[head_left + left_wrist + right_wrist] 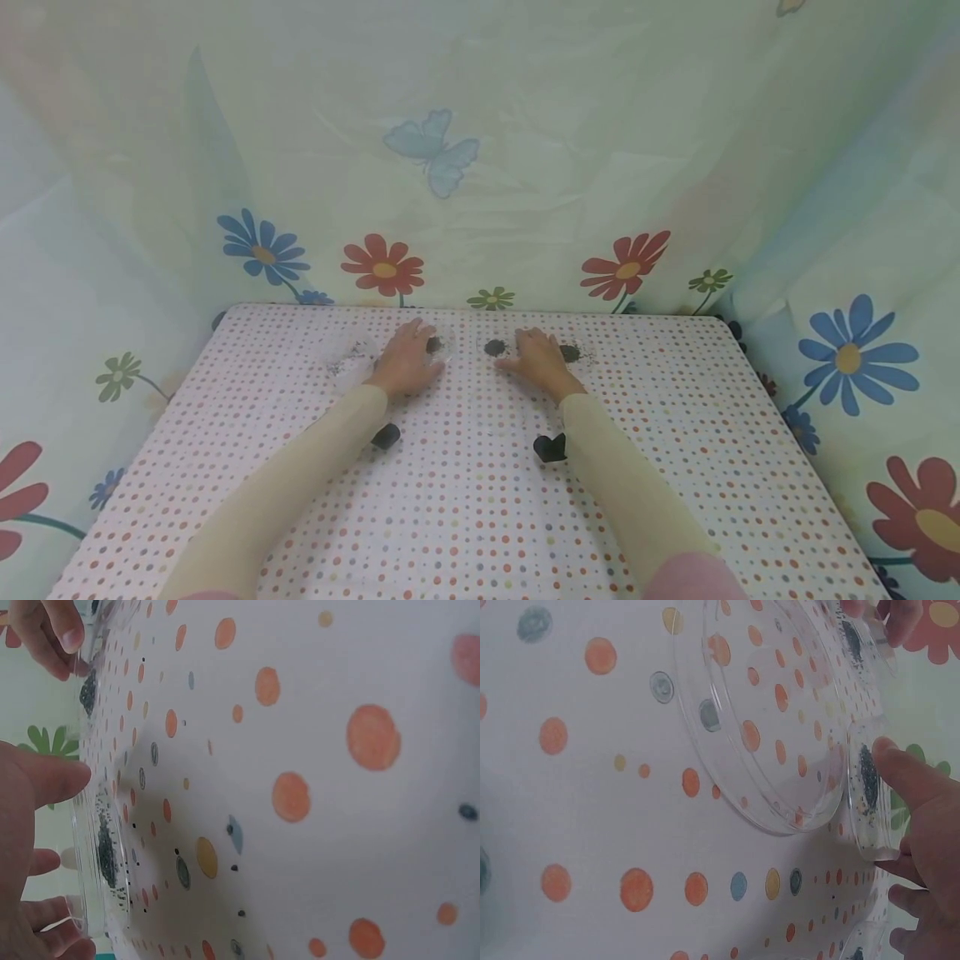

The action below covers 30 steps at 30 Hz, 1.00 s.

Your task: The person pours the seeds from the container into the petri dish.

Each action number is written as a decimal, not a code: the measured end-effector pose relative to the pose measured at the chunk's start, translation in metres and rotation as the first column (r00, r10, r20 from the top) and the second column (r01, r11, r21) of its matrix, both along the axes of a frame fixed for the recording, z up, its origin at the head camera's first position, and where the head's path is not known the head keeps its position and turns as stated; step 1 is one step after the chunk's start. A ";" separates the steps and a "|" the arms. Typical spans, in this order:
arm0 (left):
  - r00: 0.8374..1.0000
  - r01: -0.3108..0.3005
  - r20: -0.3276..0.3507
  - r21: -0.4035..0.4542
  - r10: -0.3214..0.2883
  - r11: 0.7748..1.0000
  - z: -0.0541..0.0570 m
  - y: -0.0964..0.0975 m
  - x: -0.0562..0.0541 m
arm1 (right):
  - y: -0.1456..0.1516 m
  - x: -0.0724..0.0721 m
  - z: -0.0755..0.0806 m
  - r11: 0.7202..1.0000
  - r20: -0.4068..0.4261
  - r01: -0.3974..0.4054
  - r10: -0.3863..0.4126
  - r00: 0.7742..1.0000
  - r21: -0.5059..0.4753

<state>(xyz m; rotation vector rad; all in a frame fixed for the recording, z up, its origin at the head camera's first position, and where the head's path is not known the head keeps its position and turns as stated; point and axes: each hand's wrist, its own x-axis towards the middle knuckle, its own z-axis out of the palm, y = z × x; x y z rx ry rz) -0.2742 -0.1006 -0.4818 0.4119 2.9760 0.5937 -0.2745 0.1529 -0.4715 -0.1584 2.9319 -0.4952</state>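
Observation:
My left hand [408,362] is at the back of the dotted table, thumb and fingers spread round the rim of a clear petri dish [88,862]. A heap of small dark granules [108,847] lies in that dish. Beside it, my right hand [542,360] pinches another shallow clear dish [868,825] between thumb [900,765] and fingers. Dark granules [868,776] are heaped in it too, with some scattered about. Both dishes are down at the tabletop. Nearer the right wrist camera, a large clear round dish [769,814] shows only the dots beneath it.
Another clear dish [347,367] with scattered granules is left of the left hand; one more dark heap [572,354] lies right of the right hand. Black pieces [386,436] show by the wrists. A flower-printed curtain [525,192] rises behind the table [465,517] and along both sides.

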 end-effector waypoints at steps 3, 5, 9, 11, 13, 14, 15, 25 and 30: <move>1.000 0.006 -0.022 -0.005 -0.006 1.000 -0.001 -0.001 -0.002 | 0.000 0.000 0.001 1.000 0.000 -0.001 0.001 1.000 0.000; 1.000 0.011 -0.027 -0.011 -0.011 1.000 -0.002 -0.001 -0.003 | -0.001 0.001 0.001 1.000 0.001 -0.001 0.001 1.000 -0.002; 1.000 0.014 -0.022 -0.016 -0.015 1.000 -0.002 -0.001 -0.004 | -0.001 0.002 0.002 1.000 0.003 0.002 -0.002 1.000 -0.006; 1.000 0.012 -0.016 -0.016 -0.012 1.000 -0.001 -0.001 -0.005 | -0.001 0.002 0.002 1.000 0.003 0.003 -0.003 1.000 -0.007; 1.000 0.009 -0.016 -0.017 -0.009 1.000 -0.001 0.000 -0.006 | -0.001 0.002 0.003 1.000 0.004 0.003 -0.003 1.000 -0.008; 1.000 0.011 -0.019 -0.019 -0.012 1.000 -0.001 -0.001 -0.006 | -0.001 0.002 0.003 1.000 0.004 0.002 -0.002 1.000 -0.007; 1.000 0.013 -0.022 -0.019 -0.013 1.000 -0.001 -0.001 -0.007 | -0.001 0.002 0.003 1.000 0.005 0.002 -0.002 1.000 -0.007; 0.999 0.012 -0.034 -0.020 -0.013 1.000 0.000 0.001 -0.008 | -0.001 0.002 0.002 1.000 0.001 0.005 -0.005 1.000 -0.003; 0.999 0.014 -0.029 -0.004 -0.014 1.000 0.001 0.002 -0.008 | -0.001 0.003 0.002 1.000 -0.006 0.004 -0.004 1.000 -0.004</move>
